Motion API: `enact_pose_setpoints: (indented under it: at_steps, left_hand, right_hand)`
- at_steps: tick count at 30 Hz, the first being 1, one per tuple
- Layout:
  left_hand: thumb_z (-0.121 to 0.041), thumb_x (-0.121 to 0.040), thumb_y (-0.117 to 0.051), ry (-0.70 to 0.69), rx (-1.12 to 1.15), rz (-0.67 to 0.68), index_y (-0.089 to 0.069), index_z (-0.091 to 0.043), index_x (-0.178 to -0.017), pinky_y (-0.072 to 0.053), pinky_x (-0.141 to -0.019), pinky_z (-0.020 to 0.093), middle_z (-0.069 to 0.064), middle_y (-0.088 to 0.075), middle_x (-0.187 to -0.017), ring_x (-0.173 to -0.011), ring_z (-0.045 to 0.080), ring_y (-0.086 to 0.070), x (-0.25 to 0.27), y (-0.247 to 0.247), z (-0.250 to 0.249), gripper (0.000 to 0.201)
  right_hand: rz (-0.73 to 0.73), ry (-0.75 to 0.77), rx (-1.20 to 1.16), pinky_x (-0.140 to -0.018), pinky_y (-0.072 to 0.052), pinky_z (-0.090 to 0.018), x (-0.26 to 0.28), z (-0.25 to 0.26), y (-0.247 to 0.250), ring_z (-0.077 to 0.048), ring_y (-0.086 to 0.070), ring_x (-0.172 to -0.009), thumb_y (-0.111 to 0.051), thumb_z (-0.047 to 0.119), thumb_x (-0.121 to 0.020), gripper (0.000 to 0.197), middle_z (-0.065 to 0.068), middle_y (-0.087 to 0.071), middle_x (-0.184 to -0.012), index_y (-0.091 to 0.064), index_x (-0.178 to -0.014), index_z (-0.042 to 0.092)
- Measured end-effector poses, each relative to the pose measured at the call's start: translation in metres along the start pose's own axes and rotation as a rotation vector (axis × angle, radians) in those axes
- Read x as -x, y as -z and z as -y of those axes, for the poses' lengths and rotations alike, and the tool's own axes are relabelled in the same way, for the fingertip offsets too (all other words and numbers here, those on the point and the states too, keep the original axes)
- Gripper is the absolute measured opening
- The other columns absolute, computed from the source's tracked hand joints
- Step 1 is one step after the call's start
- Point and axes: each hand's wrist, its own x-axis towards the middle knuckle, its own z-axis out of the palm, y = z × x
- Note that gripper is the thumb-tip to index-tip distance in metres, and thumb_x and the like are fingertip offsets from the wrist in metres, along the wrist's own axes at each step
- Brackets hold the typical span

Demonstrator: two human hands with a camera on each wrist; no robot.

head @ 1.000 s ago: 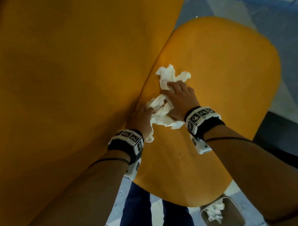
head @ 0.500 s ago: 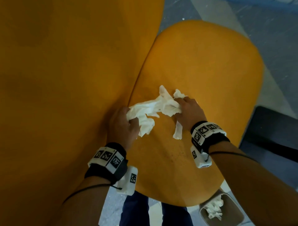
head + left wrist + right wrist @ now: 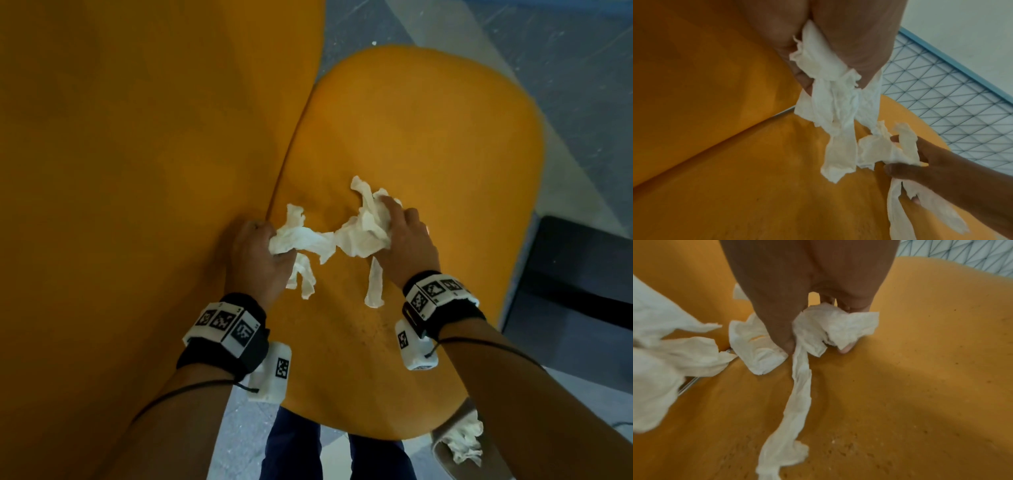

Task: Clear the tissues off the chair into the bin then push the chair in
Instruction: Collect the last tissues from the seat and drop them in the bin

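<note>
Left hand (image 3: 258, 255) grip curled round one wad of crumpled white paper tissues (image 3: 301, 240), right hand (image 3: 407, 248) bunching the other. Both just above the orange padded chair seat (image 3: 428, 144), near its back edge. Feather-light, floppy, tear-prone stuff; best scrunched whole, loose tails included. Grey bin (image 3: 445, 455) below the front edge.

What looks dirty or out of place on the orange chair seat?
Crumpled white tissues are still over the orange padded chair seat, gripped by the left hand and right hand. The seat also shows small dark specks near its front.
</note>
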Motion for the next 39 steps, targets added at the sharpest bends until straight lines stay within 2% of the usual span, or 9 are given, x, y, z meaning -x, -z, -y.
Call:
enact_pose_setpoints:
  at_steps: [4,7,14,17,21,27,33,36,39]
  left_hand:
    - [0.001,-0.082,-0.062,0.056,0.072,0.108,-0.057,-0.020,-0.112,-0.037,-0.061,0.015,-0.001,-0.059,-0.100,-0.087,0.017,-0.056,0.005,-0.007,-0.001,0.037]
    - [0.002,-0.084,-0.053,0.095,0.040,0.189,-0.055,-0.029,-0.117,-0.037,-0.054,0.018,0.001,-0.061,-0.098,-0.077,0.015,-0.054,0.008,-0.013,0.005,0.045]
    - [-0.036,-0.082,-0.066,0.186,-0.071,0.294,-0.055,-0.018,-0.110,-0.038,-0.059,0.027,0.001,-0.055,-0.099,-0.083,0.020,-0.054,0.019,-0.029,0.016,0.035]
    - [-0.021,-0.080,-0.067,0.128,-0.173,0.338,-0.060,-0.013,-0.098,-0.047,-0.059,0.034,0.009,-0.062,-0.093,-0.083,0.028,-0.061,0.024,-0.033,0.029,0.022]
    - [-0.007,-0.082,-0.061,0.097,-0.200,0.353,-0.056,-0.013,-0.079,-0.037,-0.058,0.032,0.014,-0.063,-0.087,-0.077,0.027,-0.058,0.035,-0.031,0.034,0.008]
    - [0.003,-0.081,-0.057,0.149,-0.133,0.340,-0.062,-0.010,-0.103,-0.039,-0.068,0.030,0.009,-0.059,-0.101,-0.085,0.020,-0.051,0.050,-0.018,0.037,0.026]
    - [0.001,-0.075,-0.060,0.073,0.068,0.333,-0.054,-0.028,-0.094,-0.047,-0.073,0.029,-0.001,-0.057,-0.112,-0.093,0.017,-0.056,0.069,-0.005,0.039,0.035]
    - [-0.010,-0.074,-0.066,0.052,0.098,0.353,-0.049,-0.035,-0.094,-0.054,-0.069,0.033,-0.006,-0.054,-0.107,-0.089,0.018,-0.057,0.079,0.006,0.030,0.036]
    - [-0.014,-0.069,-0.068,-0.032,0.117,0.413,-0.047,-0.037,-0.096,-0.057,-0.077,0.036,-0.010,-0.054,-0.116,-0.099,0.015,-0.057,0.090,0.017,0.023,0.041]
  right_hand:
    - [0.002,-0.024,0.002,-0.069,-0.045,-0.042,-0.010,-0.004,0.001,-0.039,-0.054,-0.095,-0.048,0.002,-0.081,0.046,-0.016,-0.045,-0.121,-0.050,-0.126,0.010]
    - [-0.019,-0.060,-0.055,-0.064,-0.037,-0.036,-0.011,-0.007,0.006,-0.030,-0.047,-0.072,-0.048,0.010,-0.087,0.018,-0.017,-0.045,-0.108,-0.058,-0.097,0.000]
    - [0.029,-0.177,-0.236,-0.067,-0.036,-0.037,0.029,-0.013,0.017,-0.029,-0.047,-0.074,-0.045,0.025,-0.095,0.033,-0.009,-0.042,-0.091,-0.035,-0.064,0.021]
    - [0.025,-0.247,-0.332,-0.069,-0.038,-0.037,0.051,-0.013,0.016,-0.028,-0.049,-0.079,-0.051,0.028,-0.093,0.032,-0.010,-0.046,-0.094,-0.034,-0.066,0.025]
    - [0.000,-0.367,-0.437,-0.055,-0.037,-0.030,0.074,-0.025,0.003,-0.023,-0.051,-0.074,-0.062,0.024,-0.085,0.022,-0.010,-0.055,-0.093,-0.050,-0.090,0.006]
    - [-0.073,-0.384,-0.551,-0.051,-0.036,-0.022,0.107,-0.030,-0.010,-0.018,-0.055,-0.068,-0.049,0.013,-0.089,0.011,-0.005,-0.061,-0.078,-0.059,-0.092,0.007]
    - [-0.109,-0.422,-0.819,-0.061,-0.046,-0.033,0.140,-0.024,-0.009,-0.023,-0.057,-0.071,-0.050,0.017,-0.080,0.018,-0.002,-0.061,-0.075,-0.059,-0.096,0.016]
    - [-0.087,-0.437,-0.960,-0.075,-0.054,-0.040,0.159,-0.018,-0.007,-0.022,-0.066,-0.086,-0.060,0.037,-0.078,0.029,-0.002,-0.070,-0.090,-0.061,-0.103,0.023]
    - [-0.135,-0.439,-1.050,-0.082,-0.051,-0.034,0.179,-0.012,0.001,-0.011,-0.067,-0.093,-0.062,0.059,-0.079,0.038,0.007,-0.073,-0.098,-0.066,-0.102,0.028]
